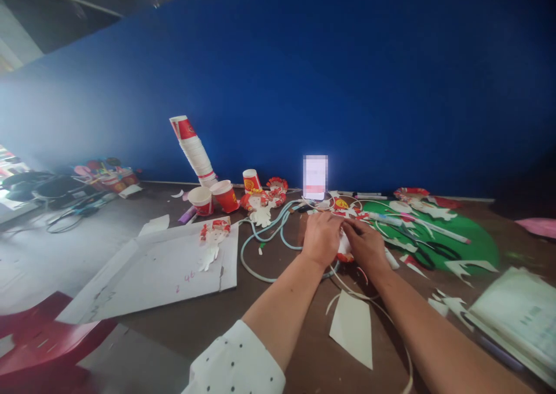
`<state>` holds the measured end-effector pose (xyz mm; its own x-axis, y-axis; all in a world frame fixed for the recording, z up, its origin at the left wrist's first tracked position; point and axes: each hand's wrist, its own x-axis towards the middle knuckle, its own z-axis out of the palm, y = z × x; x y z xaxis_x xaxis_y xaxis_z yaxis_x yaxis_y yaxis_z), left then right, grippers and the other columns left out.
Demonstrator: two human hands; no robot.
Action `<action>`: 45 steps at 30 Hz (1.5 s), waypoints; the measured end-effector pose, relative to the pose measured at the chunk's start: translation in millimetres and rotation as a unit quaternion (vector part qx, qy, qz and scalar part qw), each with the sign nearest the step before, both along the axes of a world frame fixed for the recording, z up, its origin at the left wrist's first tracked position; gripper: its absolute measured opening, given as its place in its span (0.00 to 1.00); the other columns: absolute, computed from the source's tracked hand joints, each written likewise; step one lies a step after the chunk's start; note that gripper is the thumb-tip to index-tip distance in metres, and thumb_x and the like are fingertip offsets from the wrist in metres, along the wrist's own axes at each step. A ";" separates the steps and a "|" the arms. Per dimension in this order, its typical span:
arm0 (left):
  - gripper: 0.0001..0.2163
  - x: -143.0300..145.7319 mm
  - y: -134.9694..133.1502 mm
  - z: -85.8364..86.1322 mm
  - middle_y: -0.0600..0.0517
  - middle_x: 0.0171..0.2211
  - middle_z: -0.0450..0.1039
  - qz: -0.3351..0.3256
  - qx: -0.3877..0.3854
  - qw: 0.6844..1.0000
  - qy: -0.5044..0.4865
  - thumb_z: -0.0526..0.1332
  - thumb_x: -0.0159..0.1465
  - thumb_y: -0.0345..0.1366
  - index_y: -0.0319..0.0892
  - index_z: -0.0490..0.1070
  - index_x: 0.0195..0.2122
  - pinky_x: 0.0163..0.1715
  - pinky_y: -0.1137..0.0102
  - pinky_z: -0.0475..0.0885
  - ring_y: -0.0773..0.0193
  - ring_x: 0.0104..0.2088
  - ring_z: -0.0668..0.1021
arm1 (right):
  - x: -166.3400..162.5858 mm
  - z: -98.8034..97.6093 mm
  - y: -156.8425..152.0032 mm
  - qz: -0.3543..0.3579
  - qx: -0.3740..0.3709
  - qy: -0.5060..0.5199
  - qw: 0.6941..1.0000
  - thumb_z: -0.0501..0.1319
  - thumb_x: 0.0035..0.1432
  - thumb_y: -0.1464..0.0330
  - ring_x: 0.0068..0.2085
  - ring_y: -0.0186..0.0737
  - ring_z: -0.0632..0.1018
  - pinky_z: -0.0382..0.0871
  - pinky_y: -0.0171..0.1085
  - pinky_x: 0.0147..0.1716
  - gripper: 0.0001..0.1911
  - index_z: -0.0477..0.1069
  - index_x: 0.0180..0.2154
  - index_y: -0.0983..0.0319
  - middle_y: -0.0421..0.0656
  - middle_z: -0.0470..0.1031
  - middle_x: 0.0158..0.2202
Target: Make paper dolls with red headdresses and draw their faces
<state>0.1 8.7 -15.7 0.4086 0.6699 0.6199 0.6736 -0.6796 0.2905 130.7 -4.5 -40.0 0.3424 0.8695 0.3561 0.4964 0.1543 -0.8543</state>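
My left hand (322, 236) and my right hand (367, 247) meet over the table, fingers closed round a red-and-white paper cutout (344, 249). Most of that cutout is hidden behind the fingers. Just beyond the hands lie more red and yellow paper pieces (342, 203). A phone with a lit screen (315, 177) stands upright behind them. Under my left forearm runs a looped pale blue cable (260, 277). Nearer to me, a white paper scrap (353, 329) and a curled paper strip (393, 318) rest on the brown table (313, 359).
Left are a whiteboard (160, 272), a leaning cup stack (197, 155) and red paper cups (225, 196). Finished-looking paper figures (259, 204) lie behind the cable. Right are black-handled scissors (424, 255) on a green sheet (475, 240) and an open notebook (516, 313). A blue partition (330, 81) rises behind.
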 end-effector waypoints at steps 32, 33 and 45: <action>0.16 -0.9 -1.0 -0.2 0.45 0.38 0.76 0.026 0.047 0.998 0.033 0.53 0.67 0.30 0.36 0.68 0.54 0.45 0.61 0.68 0.55 0.41 0.75 | -9.6 19.6 -13.2 0.048 -0.048 0.079 0.995 0.61 0.50 0.53 0.36 0.44 0.77 0.70 0.40 0.40 0.21 0.80 0.36 0.62 0.44 0.80 0.32; 0.16 -0.6 -1.0 -0.1 0.45 0.38 0.76 0.025 0.048 0.998 0.034 0.53 0.67 0.30 0.36 0.67 0.55 0.45 0.61 0.68 0.55 0.41 0.75 | -9.2 19.5 -12.8 0.042 -0.055 0.086 0.994 0.61 0.49 0.52 0.34 0.43 0.77 0.70 0.40 0.38 0.21 0.80 0.35 0.62 0.44 0.79 0.30; 0.18 -1.3 -2.0 3.2 0.44 0.40 0.76 0.003 0.018 0.999 0.028 0.52 0.67 0.30 0.35 0.64 0.58 0.49 0.60 0.69 0.54 0.44 0.75 | -6.4 14.5 -11.8 0.060 -0.086 0.258 0.960 0.68 0.42 0.51 0.20 0.36 0.73 0.67 0.34 0.19 0.22 0.78 0.32 0.63 0.42 0.75 0.22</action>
